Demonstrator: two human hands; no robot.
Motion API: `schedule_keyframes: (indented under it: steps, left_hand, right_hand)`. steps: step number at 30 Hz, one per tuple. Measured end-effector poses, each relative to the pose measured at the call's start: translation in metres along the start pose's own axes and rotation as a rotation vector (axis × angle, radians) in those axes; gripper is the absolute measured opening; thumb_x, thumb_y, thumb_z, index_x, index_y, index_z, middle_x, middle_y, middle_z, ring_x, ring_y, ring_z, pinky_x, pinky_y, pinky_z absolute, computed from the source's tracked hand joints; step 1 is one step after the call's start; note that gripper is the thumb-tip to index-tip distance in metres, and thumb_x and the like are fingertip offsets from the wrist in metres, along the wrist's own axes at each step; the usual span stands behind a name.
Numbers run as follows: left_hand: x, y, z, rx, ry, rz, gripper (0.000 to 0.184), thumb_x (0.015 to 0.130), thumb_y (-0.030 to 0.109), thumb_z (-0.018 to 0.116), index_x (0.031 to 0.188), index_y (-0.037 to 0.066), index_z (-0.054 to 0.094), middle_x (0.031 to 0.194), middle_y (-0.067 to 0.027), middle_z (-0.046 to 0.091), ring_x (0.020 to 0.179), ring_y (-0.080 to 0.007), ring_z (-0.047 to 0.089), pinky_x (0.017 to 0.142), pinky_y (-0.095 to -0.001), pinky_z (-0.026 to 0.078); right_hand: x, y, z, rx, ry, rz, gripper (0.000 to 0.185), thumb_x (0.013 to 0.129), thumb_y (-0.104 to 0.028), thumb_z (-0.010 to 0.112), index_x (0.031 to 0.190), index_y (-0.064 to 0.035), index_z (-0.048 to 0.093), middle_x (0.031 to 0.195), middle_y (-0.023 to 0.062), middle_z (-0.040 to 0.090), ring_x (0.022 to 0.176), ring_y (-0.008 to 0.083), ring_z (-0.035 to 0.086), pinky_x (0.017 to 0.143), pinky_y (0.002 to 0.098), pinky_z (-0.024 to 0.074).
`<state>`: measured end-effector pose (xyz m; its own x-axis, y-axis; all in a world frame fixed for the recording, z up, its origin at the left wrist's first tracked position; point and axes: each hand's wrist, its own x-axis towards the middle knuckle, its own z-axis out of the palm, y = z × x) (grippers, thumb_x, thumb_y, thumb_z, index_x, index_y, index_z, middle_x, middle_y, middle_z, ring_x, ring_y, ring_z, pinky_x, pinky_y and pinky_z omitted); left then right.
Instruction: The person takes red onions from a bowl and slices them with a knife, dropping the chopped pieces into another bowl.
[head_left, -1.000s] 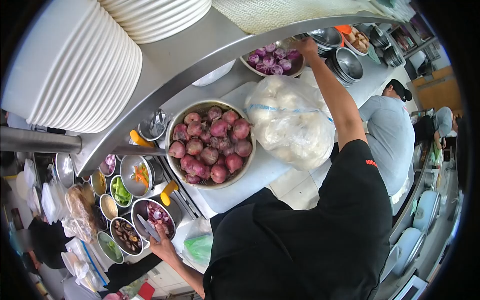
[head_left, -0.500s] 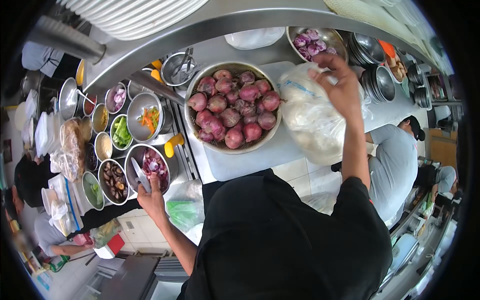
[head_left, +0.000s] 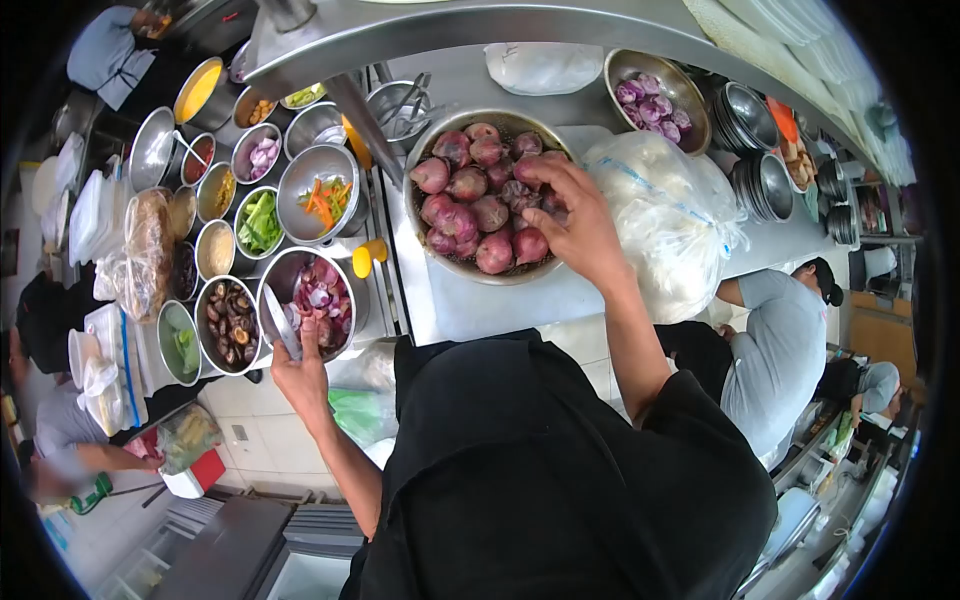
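My left hand is closed on a knife, whose blade lies over the rim of a metal bowl of onion pieces and skins. My right hand reaches over the colander of unpeeled red onions. Its thumb and fingers are apart, the fingertips at onions on the right side of the heap; no onion is lifted. Peeled purple onions sit in another bowl farther back. A full plastic bag stands beside the colander on a white board.
Bowls of mushrooms, green leaves and carrot strips stand left. A steel shelf crosses above the counter, its post near the colander. Stacked metal bowls are at right. A co-worker bends down nearby.
My right hand has come from the bowl of peeled onions, past the plastic bag, to the unpeeled onions. My left hand still holds the knife at the same bowl. The view has shifted.
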<state>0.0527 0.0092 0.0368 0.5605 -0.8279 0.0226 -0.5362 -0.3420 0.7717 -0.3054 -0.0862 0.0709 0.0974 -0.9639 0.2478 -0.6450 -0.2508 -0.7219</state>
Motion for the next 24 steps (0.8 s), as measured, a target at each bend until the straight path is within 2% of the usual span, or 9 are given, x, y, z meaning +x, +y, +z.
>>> schedule_keyframes:
  steps: [6, 9, 12, 14, 17, 21, 24]
  left_hand:
    - [0.0, -0.002, -0.01, -0.111, -0.007, -0.016, 0.045, 0.085, 0.035, 0.073, 0.096, -0.009, 0.065, 0.083, -0.0159, 0.069, 0.073, -0.0179, 0.062, 0.07, -0.033, 0.05]
    - [0.0, 0.001, -0.014, -0.014, -0.032, -0.039, 0.046, 0.086, 0.036, 0.072, 0.095, -0.009, 0.064, 0.08, -0.0159, 0.068, 0.071, -0.0176, 0.061, 0.068, -0.0338, 0.05]
    - [0.004, -0.025, -0.006, 0.0, -0.075, -0.036, 0.048, 0.085, 0.037, 0.072, 0.095, -0.009, 0.063, 0.08, -0.0185, 0.067, 0.071, -0.0205, 0.061, 0.068, -0.0349, 0.049]
    - [0.004, -0.018, -0.006, 0.004, -0.096, 0.008, 0.048, 0.084, 0.038, 0.072, 0.096, -0.007, 0.063, 0.082, -0.0212, 0.067, 0.073, -0.0242, 0.062, 0.071, -0.0369, 0.049]
    - [0.005, -0.024, -0.003, -0.025, -0.15, -0.064, 0.046, 0.084, 0.038, 0.072, 0.097, -0.006, 0.064, 0.085, -0.0212, 0.068, 0.076, -0.0261, 0.064, 0.074, -0.038, 0.049]
    - [0.002, -0.028, -0.006, -0.109, -0.153, -0.068, 0.044, 0.085, 0.037, 0.071, 0.097, -0.005, 0.065, 0.086, -0.0206, 0.069, 0.076, -0.0266, 0.065, 0.073, -0.0365, 0.049]
    - [-0.001, -0.033, -0.011, -0.131, -0.137, -0.105, 0.042, 0.085, 0.035, 0.071, 0.096, -0.005, 0.065, 0.082, -0.0178, 0.068, 0.073, -0.0203, 0.062, 0.07, -0.0337, 0.048]
  right_hand:
    - [-0.006, -0.01, 0.01, -0.082, -0.152, -0.028, 0.048, 0.072, -0.004, 0.072, 0.118, -0.0082, 0.059, 0.126, 0.0115, 0.055, 0.12, 0.0319, 0.049, 0.103, 0.0399, 0.0385]
    - [-0.005, -0.02, 0.028, -0.069, -0.248, -0.111, 0.052, 0.07, -0.004, 0.072, 0.12, -0.0085, 0.057, 0.128, 0.0111, 0.053, 0.121, 0.0317, 0.047, 0.104, 0.0404, 0.0374]
    - [0.01, -0.018, 0.057, -0.177, -0.357, -0.34, 0.061, 0.065, -0.003, 0.07, 0.123, -0.0098, 0.054, 0.13, 0.0084, 0.052, 0.122, 0.0304, 0.045, 0.103, 0.0409, 0.0374]
    - [0.021, -0.018, 0.07, -0.313, -0.446, -0.466, 0.064, 0.062, -0.002, 0.067, 0.124, -0.0109, 0.053, 0.128, 0.0068, 0.052, 0.121, 0.0294, 0.045, 0.101, 0.0408, 0.0379]
    - [0.033, 0.001, 0.088, -0.408, -0.557, -0.587, 0.055, 0.064, -0.002, 0.066, 0.118, -0.0107, 0.058, 0.121, 0.0084, 0.056, 0.115, 0.0288, 0.05, 0.096, 0.0389, 0.0401]
    - [0.044, -0.002, 0.08, -0.18, -0.638, -0.468, 0.053, 0.067, -0.006, 0.069, 0.119, -0.0107, 0.057, 0.118, 0.0108, 0.057, 0.114, 0.0303, 0.051, 0.098, 0.0396, 0.0399]
    - [0.044, -0.007, 0.079, 0.067, -0.595, -0.3, 0.054, 0.072, -0.008, 0.069, 0.124, -0.0097, 0.055, 0.122, 0.0115, 0.056, 0.117, 0.0299, 0.05, 0.101, 0.0397, 0.0396]
